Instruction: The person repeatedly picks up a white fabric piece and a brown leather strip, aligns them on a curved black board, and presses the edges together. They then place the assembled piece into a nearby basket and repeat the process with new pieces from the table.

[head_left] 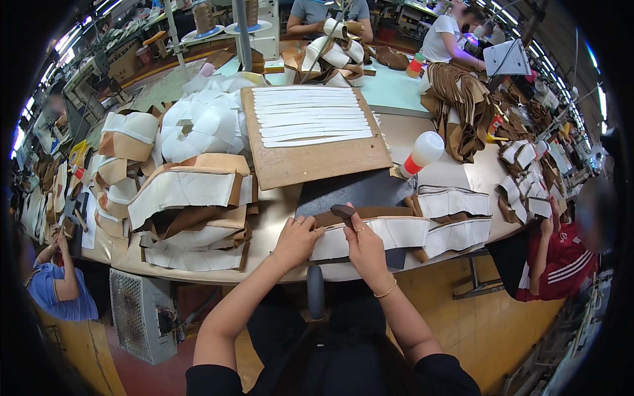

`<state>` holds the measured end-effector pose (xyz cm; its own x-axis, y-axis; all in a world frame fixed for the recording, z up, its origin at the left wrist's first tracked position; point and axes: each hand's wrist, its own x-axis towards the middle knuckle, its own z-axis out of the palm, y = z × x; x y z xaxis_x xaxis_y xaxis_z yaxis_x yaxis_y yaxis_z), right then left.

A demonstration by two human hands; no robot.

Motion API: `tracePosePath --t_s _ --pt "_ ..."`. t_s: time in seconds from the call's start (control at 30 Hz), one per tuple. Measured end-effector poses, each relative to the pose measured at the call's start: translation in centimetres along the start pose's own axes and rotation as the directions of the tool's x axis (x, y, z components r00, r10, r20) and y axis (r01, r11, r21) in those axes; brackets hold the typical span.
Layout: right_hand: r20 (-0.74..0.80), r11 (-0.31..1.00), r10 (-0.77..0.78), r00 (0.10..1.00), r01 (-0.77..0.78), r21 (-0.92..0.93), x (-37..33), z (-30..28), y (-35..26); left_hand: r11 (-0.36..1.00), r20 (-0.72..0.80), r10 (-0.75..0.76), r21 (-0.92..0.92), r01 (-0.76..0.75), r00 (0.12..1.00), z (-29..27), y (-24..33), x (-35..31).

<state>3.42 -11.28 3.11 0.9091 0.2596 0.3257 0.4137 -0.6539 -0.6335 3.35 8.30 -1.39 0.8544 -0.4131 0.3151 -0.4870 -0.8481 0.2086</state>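
Note:
A long brown leather-like panel with a white backing (403,232) lies in front of me near the table edge. My left hand (297,243) is at its left end, fingers curled and pinching the panel's edge. My right hand (365,251) rests over the panel's middle and grips a small dark brown flat piece (343,212) between thumb and fingers; its exact kind is not clear. Beneath the work is a dark grey slab (356,189), partly covered. More white-backed panels (456,201) are stacked right of my right hand.
Left of my hands stands a pile of brown and white panels (188,191). A board (290,170) bearing white strips leans beyond them. A white bottle with a red band (426,150) stands at right. Co-workers sit on both sides. A grey box fan (137,317) is on the floor.

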Motion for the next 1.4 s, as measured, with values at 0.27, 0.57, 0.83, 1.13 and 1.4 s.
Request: tracePosePath --t_s 0.27,0.57,0.83,1.13,1.4 --pt "0.389 0.967 0.141 0.910 -0.042 -0.252 -0.6 -1.1 1.6 0.759 0.279 -0.242 -0.542 0.360 0.929 -1.3 -1.8 -0.3" --pt "0.269 0.995 0.040 0.962 -0.013 -0.103 -0.8 1.1 0.4 0.971 0.022 -0.121 -0.207 0.123 0.992 -0.6 -0.7 -1.8" --pt "0.269 0.994 -0.016 0.963 0.046 -0.104 0.3 -1.1 -0.5 0.877 0.045 -0.217 -0.430 0.215 0.975 -0.4 -2.1 -2.9" --pt "0.525 0.961 0.016 0.851 0.131 -0.243 1.9 -1.4 -1.9 0.984 -0.107 -0.149 -0.110 0.137 0.983 -0.3 -1.0 -3.8" --pt "0.497 0.973 -0.034 0.867 0.143 -0.183 1.0 1.1 -1.0 0.938 -0.218 -0.310 -0.232 0.259 0.925 0.8 -0.2 -4.7"
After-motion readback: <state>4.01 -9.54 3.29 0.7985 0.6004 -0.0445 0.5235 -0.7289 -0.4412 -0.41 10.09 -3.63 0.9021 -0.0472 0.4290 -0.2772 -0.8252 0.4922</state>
